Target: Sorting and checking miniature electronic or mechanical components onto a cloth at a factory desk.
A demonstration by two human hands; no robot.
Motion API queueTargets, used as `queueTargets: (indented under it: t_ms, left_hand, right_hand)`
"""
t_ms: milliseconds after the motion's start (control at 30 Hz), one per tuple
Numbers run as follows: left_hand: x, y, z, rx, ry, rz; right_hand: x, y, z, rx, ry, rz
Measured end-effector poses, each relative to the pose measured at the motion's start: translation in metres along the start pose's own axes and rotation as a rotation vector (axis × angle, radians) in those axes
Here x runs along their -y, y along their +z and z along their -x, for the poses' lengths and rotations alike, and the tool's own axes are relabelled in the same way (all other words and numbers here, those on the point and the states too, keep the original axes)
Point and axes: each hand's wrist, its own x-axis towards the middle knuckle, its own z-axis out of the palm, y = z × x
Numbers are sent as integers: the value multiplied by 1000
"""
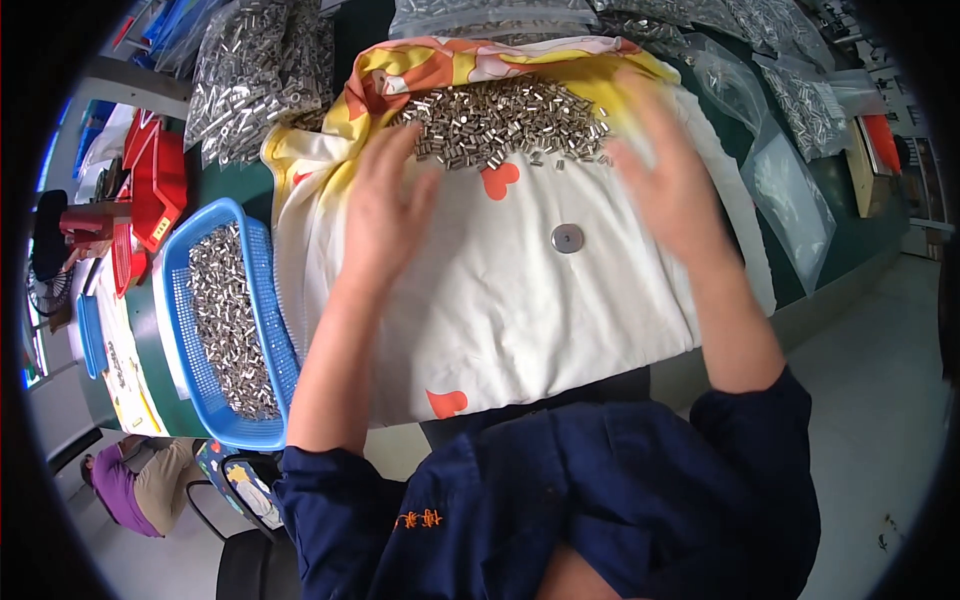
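A heap of small silvery metal cylinders (500,120) lies on a white cloth (470,320) with yellow and orange patterns and red hearts. At the left end of the heap is my left hand (388,205), thumb apart from the fingers, with nothing in it that I can see. My right hand (665,185) is at the heap's right end, over the cloth's edge; its stretched fingers are blurred and no held thing shows. Between the hands, nearer to me, a round grey metal disc (567,238) rests flat on the cloth. The cloth's far edge is bunched up behind the heap.
On the left stands a blue plastic basket (265,300) of similar metal pieces, with red bins (155,185) beyond it. Clear bags of metal parts (255,80) line the far side of the green table (850,235). Another person (140,490) is at the lower left, near a chair.
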Motion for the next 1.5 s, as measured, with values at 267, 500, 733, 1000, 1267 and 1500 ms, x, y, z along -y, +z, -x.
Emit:
queueTargets:
  t_ms: [267, 500, 733, 1000, 1267, 1500]
  left_hand:
    - [-11, 48, -11, -6, -78, -365]
    - [-31, 59, -11, 43, -53, -363]
    - [-34, 67, -9, 87, 48, -285]
    - [-82, 43, 33, 138, 265, 51]
    - [-105, 51, 33, 295, 274, -42]
    - [-112, 53, 29, 443, 142, -151]
  right_hand:
    - [-34, 55, 14, 216, 242, 492]
    - [-27, 78, 5, 160, 195, 480]
    - [-16, 93, -6, 156, 47, 382]
    - [-18, 28, -6, 28, -14, -216]
    - [-20, -2, 55, 81, 286, -151]
    - [-11, 21, 42, 147, 121, -60]
